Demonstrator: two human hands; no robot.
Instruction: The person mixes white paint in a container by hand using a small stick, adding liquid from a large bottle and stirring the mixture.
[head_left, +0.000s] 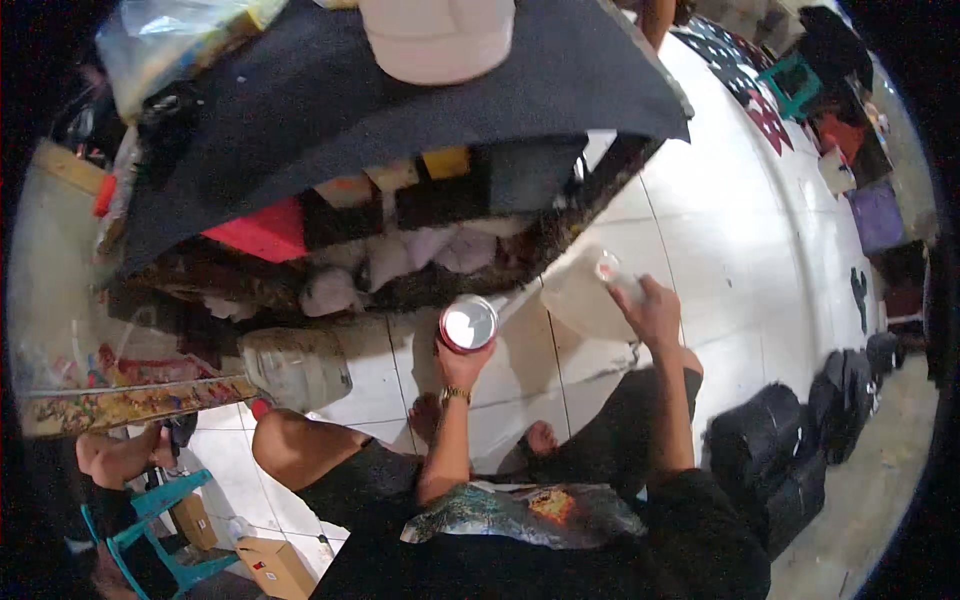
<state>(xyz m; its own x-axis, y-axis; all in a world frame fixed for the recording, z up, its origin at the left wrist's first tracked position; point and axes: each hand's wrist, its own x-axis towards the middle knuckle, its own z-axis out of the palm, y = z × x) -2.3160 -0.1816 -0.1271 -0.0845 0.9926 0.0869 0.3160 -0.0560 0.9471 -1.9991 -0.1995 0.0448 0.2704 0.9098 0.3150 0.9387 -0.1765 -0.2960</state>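
Observation:
My left hand [463, 366], with a gold-coloured watch at the wrist, is closed around a round tin [469, 324]. The tin has a red rim or side, and its top shows a pale, shiny surface. To the right, my right hand [652, 314] is closed on a small pale, see-through bottle-like piece [610, 272]. A reddish spot shows at its far end, and I cannot tell its exact kind. The two hands are apart, both above the tiled floor in front of the table.
Ahead stands a table [300, 120] with a dark cover, bearing a white tub [440, 45]; its shelf below holds cloths and boxes. A clear plastic container [297, 365] is on the left. Black bundles [755, 430] line the right. Another person sits near a teal stool [165, 535].

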